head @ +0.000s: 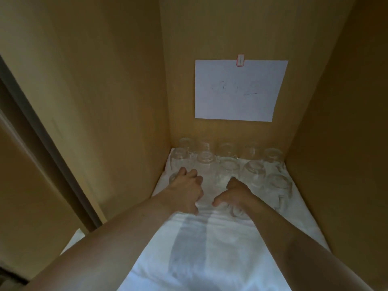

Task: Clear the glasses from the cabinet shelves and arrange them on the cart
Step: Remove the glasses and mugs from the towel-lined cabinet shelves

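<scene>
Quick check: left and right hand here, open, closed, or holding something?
Left hand: fingers curled round a clear glass on the shelf.
Right hand: fingers curled over another clear glass.

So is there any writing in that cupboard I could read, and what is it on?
White paper sheet on the back wall of the cabinet: a few faint handwritten marks in the middle, too pale and blurred to read.
Small red-edged tag at the sheet's top edge: no legible text.
Glasses and white cloth on the shelf: no words, brands or numbers visible.
</scene>
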The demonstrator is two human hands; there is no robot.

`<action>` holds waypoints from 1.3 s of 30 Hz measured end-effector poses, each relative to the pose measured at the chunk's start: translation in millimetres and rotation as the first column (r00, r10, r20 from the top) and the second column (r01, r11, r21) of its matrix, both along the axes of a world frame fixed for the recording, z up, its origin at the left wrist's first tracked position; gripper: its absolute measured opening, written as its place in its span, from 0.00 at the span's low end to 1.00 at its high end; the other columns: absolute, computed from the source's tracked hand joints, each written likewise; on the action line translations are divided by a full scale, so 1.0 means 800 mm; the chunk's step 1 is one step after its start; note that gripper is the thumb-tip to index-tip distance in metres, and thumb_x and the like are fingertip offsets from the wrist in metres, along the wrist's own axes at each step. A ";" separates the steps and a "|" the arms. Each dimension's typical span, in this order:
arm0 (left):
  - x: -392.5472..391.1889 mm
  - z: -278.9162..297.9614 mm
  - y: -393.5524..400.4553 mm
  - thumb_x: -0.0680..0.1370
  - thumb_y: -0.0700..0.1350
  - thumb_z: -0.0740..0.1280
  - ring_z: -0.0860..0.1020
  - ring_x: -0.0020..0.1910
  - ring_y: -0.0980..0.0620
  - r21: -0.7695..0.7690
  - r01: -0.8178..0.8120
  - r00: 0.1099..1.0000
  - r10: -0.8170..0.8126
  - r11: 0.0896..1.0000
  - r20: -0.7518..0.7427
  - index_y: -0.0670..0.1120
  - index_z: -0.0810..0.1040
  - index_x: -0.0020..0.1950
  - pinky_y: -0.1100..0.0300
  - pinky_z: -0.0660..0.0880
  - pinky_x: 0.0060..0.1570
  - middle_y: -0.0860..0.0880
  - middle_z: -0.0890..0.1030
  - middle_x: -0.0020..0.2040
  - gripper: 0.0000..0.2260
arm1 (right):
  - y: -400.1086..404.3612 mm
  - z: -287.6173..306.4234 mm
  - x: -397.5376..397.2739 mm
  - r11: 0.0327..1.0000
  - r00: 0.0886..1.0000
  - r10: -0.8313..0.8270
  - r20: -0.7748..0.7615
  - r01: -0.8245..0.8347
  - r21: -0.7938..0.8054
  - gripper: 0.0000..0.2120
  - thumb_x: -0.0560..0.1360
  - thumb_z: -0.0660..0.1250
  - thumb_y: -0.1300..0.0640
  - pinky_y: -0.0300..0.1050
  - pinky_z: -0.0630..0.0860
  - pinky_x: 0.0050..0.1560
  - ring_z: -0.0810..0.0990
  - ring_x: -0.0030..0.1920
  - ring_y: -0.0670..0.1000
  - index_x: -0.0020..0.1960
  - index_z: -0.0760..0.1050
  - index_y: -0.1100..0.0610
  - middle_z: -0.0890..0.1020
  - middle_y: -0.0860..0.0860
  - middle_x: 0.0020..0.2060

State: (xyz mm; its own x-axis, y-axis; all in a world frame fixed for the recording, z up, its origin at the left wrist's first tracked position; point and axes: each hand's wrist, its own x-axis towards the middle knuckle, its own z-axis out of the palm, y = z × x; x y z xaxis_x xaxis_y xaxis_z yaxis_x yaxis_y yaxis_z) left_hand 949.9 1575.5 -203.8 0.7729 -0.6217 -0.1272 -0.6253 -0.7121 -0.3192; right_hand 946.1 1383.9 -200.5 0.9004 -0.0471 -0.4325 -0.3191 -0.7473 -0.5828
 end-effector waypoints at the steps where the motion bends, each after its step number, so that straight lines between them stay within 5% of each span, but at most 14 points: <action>1: 0.003 -0.005 0.002 0.68 0.66 0.71 0.66 0.59 0.47 -0.045 -0.009 1.000 0.009 0.999 0.000 0.54 0.84 0.54 0.46 0.62 0.56 0.50 0.73 0.56 0.21 | 0.001 0.003 0.003 0.998 0.999 0.035 0.021 -0.035 -0.043 0.46 0.59 0.83 0.46 0.42 0.75 0.37 0.77 0.55 0.51 0.70 0.67 0.56 0.75 0.49 0.59; 4: 0.008 -0.020 0.010 0.67 0.60 0.75 0.61 0.69 0.44 -0.141 -0.092 0.994 0.084 0.986 -0.065 0.56 0.76 0.67 0.42 0.63 0.62 0.48 0.63 0.71 0.29 | 0.009 0.013 0.009 0.976 0.989 0.142 0.043 -0.133 -0.175 0.40 0.60 0.83 0.47 0.45 0.79 0.54 0.79 0.58 0.52 0.67 0.72 0.55 0.77 0.51 0.62; 8: 0.015 -0.032 0.031 0.67 0.50 0.78 0.63 0.68 0.43 -0.256 -0.315 0.930 0.243 0.914 -0.276 0.59 0.57 0.77 0.48 0.70 0.58 0.50 0.56 0.75 0.44 | 0.020 0.021 0.019 0.945 0.976 0.203 0.078 -0.175 -0.275 0.37 0.62 0.83 0.49 0.49 0.78 0.61 0.78 0.63 0.54 0.68 0.75 0.54 0.77 0.51 0.64; 14: 0.026 -0.025 0.031 0.63 0.44 0.82 0.70 0.59 0.46 -0.315 -0.409 0.896 0.312 0.856 -0.315 0.50 0.60 0.76 0.50 0.78 0.53 0.50 0.65 0.69 0.48 | 0.042 0.026 0.026 0.887 0.945 0.308 0.113 -0.242 -0.394 0.39 0.63 0.83 0.51 0.53 0.76 0.61 0.77 0.61 0.57 0.68 0.70 0.54 0.74 0.55 0.62; 22: 0.039 -0.022 0.049 0.70 0.39 0.76 0.70 0.63 0.44 -0.284 -0.462 0.885 0.414 0.840 -0.213 0.48 0.62 0.76 0.53 0.76 0.55 0.49 0.66 0.70 0.39 | 0.063 0.021 0.041 0.880 0.874 0.410 0.261 -0.304 -0.365 0.42 0.63 0.84 0.56 0.50 0.75 0.61 0.70 0.66 0.60 0.72 0.69 0.56 0.68 0.59 0.65; 30: 0.043 -0.026 0.052 0.70 0.45 0.78 0.70 0.65 0.45 -0.324 -0.462 0.886 0.444 0.826 -0.133 0.51 0.61 0.78 0.55 0.77 0.51 0.47 0.60 0.73 0.41 | 0.076 0.009 0.047 0.891 0.828 0.418 0.374 -0.293 -0.347 0.44 0.62 0.84 0.50 0.49 0.73 0.63 0.70 0.65 0.57 0.74 0.69 0.52 0.71 0.55 0.64; 36: 0.034 -0.028 0.056 0.71 0.50 0.78 0.66 0.70 0.44 -0.364 -0.454 0.891 0.421 0.814 -0.169 0.52 0.54 0.81 0.54 0.75 0.59 0.46 0.57 0.77 0.45 | 0.072 0.014 0.034 0.900 0.833 0.402 0.380 -0.281 -0.335 0.46 0.64 0.82 0.49 0.51 0.72 0.66 0.68 0.67 0.59 0.77 0.65 0.50 0.70 0.56 0.66; 39: 0.025 -0.015 0.052 0.71 0.54 0.77 0.65 0.72 0.42 -0.460 -0.505 0.863 0.444 0.730 -0.243 0.53 0.56 0.81 0.50 0.73 0.64 0.45 0.58 0.78 0.44 | 0.062 0.016 0.022 0.914 0.837 0.371 0.402 -0.253 -0.318 0.43 0.65 0.81 0.48 0.52 0.71 0.66 0.67 0.69 0.59 0.76 0.66 0.50 0.70 0.56 0.67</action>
State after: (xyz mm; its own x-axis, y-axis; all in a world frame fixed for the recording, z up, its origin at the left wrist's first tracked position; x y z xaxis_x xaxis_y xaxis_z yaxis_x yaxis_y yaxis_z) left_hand 969.7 1617.0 -216.2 0.9841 -0.1773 -0.0105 -0.1713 -0.9633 0.2066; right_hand 963.5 1433.8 -187.4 0.9755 0.2200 0.0057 0.2046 -0.8971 -0.3915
